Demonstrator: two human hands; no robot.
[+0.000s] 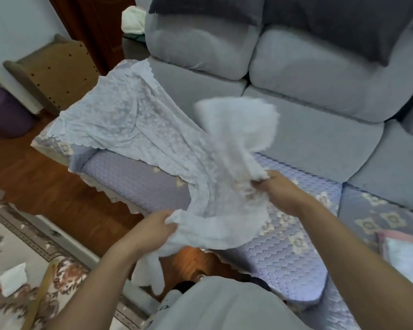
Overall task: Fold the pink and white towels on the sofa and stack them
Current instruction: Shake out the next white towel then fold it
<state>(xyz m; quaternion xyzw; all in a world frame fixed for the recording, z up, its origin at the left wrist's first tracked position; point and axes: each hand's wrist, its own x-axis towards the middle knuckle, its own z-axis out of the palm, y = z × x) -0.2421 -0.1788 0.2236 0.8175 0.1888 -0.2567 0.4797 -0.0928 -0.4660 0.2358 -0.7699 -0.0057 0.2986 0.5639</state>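
1. My left hand (153, 228) pinches one bunched edge of the white towel (234, 139) at lower centre; my right hand (278, 189) grips another edge, fingers curled tight.
2. The towel hangs between them above the sofa (308, 134) seat, its top flung up and blurred.
3. It looks light, soft and floppy; I judge the corners the best hold.
4. The corners are lost in folds. The pink towel (403, 248) is cut off at the right edge.
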